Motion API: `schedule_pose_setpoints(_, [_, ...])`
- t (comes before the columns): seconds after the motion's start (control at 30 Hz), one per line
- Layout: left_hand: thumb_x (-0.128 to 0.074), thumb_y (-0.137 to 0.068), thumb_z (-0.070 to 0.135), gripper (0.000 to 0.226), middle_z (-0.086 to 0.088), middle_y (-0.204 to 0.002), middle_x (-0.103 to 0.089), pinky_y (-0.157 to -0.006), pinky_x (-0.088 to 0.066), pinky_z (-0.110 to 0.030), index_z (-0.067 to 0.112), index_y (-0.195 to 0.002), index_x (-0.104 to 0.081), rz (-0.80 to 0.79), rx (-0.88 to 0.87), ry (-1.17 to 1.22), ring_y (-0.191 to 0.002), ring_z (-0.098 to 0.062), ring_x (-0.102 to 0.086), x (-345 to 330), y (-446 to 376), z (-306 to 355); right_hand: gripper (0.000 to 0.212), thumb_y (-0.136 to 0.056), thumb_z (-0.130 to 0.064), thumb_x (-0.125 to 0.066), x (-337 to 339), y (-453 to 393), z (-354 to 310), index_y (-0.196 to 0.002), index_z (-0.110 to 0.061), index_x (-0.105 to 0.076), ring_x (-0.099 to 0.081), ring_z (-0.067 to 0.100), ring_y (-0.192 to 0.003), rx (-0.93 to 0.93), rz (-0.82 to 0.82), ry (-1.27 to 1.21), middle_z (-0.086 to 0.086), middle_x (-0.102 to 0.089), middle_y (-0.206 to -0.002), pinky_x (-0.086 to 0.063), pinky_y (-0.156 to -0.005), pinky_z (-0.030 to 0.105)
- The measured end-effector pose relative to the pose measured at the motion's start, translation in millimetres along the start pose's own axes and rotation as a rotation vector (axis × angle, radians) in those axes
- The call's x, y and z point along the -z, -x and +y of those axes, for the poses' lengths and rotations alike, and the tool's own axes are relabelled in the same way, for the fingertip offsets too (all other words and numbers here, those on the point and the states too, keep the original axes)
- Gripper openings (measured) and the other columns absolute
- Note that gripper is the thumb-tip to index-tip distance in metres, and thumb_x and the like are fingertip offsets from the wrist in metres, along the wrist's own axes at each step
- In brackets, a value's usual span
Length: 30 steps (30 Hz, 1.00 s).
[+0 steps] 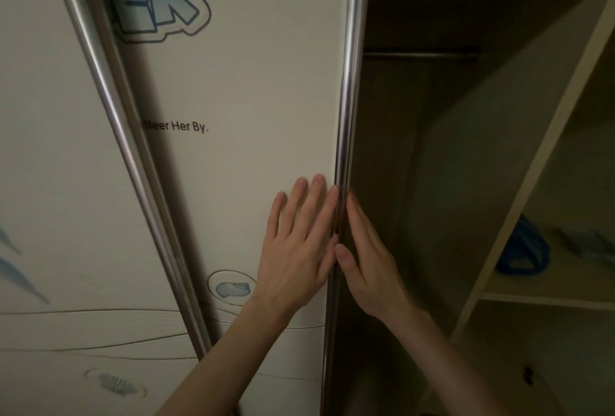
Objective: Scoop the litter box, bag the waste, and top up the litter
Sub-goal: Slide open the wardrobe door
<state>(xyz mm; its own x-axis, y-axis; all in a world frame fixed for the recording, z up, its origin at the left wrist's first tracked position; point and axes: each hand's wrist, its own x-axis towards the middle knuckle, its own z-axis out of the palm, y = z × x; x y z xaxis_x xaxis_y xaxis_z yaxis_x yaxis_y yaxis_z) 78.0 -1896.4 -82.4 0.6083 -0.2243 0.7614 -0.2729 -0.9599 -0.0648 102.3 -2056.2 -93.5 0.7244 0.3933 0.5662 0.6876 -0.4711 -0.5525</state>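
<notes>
No litter box, scoop or litter shows in this view. I face a cream sliding wardrobe door [253, 89] with blue printed letters and a metal edge strip [347, 99]. My left hand [299, 239] lies flat on the door's face, fingers straight, just left of the strip. My right hand [369, 259] rests against the strip's inner side, with straight fingers pointing up and the thumb on the strip. The wardrobe stands partly open on the right, and its inside is dark.
A second sliding door [50, 182] overlaps at the left, with its own metal rail [133, 149]. Inside hang a clothes rod [419, 55] and a slanted divider panel [519, 182]. A blue plastic bag [522, 249] lies on a right-hand shelf [545, 296].
</notes>
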Motion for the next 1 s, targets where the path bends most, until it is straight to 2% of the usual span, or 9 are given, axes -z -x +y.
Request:
schedule_pose_setpoints(0.17, [-0.035, -0.109, 0.046, 0.069, -0.012, -0.174, -0.005, -0.125, -0.021, -0.059, 0.014, -0.166, -0.014, -0.038, 0.024, -0.017, -0.161, -0.031, -0.002, 3.8, 3.2, -3.1, 0.067, -0.105, -0.058, -0.024, -7.6, -3.5, -7.5, -0.163, -0.033, 0.001, -0.006, -0.001, -0.154, 0.004, 0.014, -0.006, -0.02, 0.0, -0.169, -0.018, -0.123, 0.031])
schedule_pose_setpoints(0.3, [-0.042, -0.108, 0.044, 0.07, -0.014, -0.174, -0.004, -0.126, -0.019, -0.058, 0.014, -0.166, -0.015, -0.016, 0.026, -0.006, -0.161, -0.031, -0.002, 7.2, 5.9, -0.7, 0.067, -0.104, -0.06, -0.023, -3.3, 2.1, -7.1, -0.163, -0.031, -0.007, -0.008, -0.002, -0.154, -0.031, 0.112, 0.063, -0.019, -0.005, -0.169, -0.017, -0.122, 0.028])
schedule_pose_setpoints(0.4, [-0.042, -0.108, 0.043, 0.065, -0.013, -0.173, -0.011, -0.129, -0.015, -0.054, 0.014, -0.164, -0.025, 0.045, -0.015, 0.049, -0.161, -0.03, -0.007, 8.9, 4.1, 14.0, 0.065, -0.104, -0.063, -0.022, 11.7, 17.8, -2.5, -0.161, -0.034, -0.013, -0.013, -0.002, -0.153, -0.083, 0.211, 0.135, -0.018, -0.012, -0.169, -0.019, -0.122, 0.031])
schedule_pose_setpoints(0.5, [-0.042, -0.108, 0.04, 0.06, -0.012, -0.17, -0.025, -0.13, -0.014, -0.05, 0.013, -0.161, -0.034, 0.056, -0.069, 0.147, -0.16, -0.027, -0.014, 4.5, -1.4, 38.2, 0.062, -0.106, -0.056, -0.027, 31.4, 44.3, 8.8, -0.161, -0.028, -0.02, -0.021, 0.003, -0.152, -0.127, 0.332, 0.169, -0.012, -0.021, -0.168, -0.025, -0.122, 0.036])
schedule_pose_setpoints(0.63, [-0.045, -0.107, 0.038, 0.057, -0.009, -0.165, -0.037, -0.131, -0.009, -0.044, 0.013, -0.158, -0.039, 0.008, -0.12, 0.289, -0.158, -0.024, -0.022, -13.3, -9.6, 78.1, 0.06, -0.107, -0.051, -0.031, 65.0, 88.5, 30.7, -0.159, -0.023, -0.025, -0.028, 0.009, -0.151, -0.213, 0.516, 0.22, -0.006, -0.028, -0.166, -0.034, -0.119, 0.049])
schedule_pose_setpoints(0.7, [-0.046, -0.107, 0.039, 0.057, -0.008, -0.164, -0.038, -0.131, -0.008, -0.041, 0.014, -0.158, -0.038, -0.048, -0.146, 0.351, -0.157, -0.022, -0.023, -22.7, -13.1, 101.3, 0.058, -0.106, -0.049, -0.033, 86.1, 111.1, 40.9, -0.158, -0.024, -0.028, -0.033, 0.01, -0.149, -0.26, 0.58, 0.236, -0.01, -0.032, -0.163, -0.038, -0.117, 0.048])
schedule_pose_setpoints(0.8, [-0.045, -0.107, 0.04, 0.057, -0.007, -0.162, -0.041, -0.13, -0.013, -0.041, 0.015, -0.158, -0.037, -0.115, -0.185, 0.41, -0.155, -0.02, -0.028, -34.3, -17.6, 136.9, 0.055, -0.105, -0.043, -0.037, 119.4, 143.5, 56.5, -0.156, -0.025, -0.03, -0.033, 0.004, -0.147, -0.309, 0.636, 0.313, -0.016, -0.033, -0.159, -0.032, -0.119, 0.032])
schedule_pose_setpoints(0.9, [-0.048, -0.106, 0.038, 0.053, -0.006, -0.157, -0.048, -0.127, -0.023, -0.041, 0.015, -0.154, -0.042, -0.133, -0.203, 0.454, -0.149, -0.02, -0.039, -46.2, -23.8, 174.7, 0.06, -0.103, -0.042, -0.042, 153.5, 167.5, 76.8, -0.157, -0.016, -0.031, -0.037, 0.012, -0.146, -0.417, 0.672, 0.394, 0.0, -0.038, -0.16, -0.033, -0.117, 0.034])
schedule_pose_setpoints(1.0, [-0.049, -0.104, 0.039, 0.051, -0.004, -0.152, -0.054, -0.123, -0.027, -0.037, 0.016, -0.15, -0.046, -0.145, -0.241, 0.463, -0.144, -0.019, -0.046, -62.6, -30.4, 215.7, 0.063, -0.104, -0.046, -0.045, 185.6, 187.8, 100.1, -0.157, -0.015, -0.029, -0.038, 0.019, -0.145, -0.519, 0.684, 0.458, 0.006, -0.04, -0.158, -0.034, -0.117, 0.038])
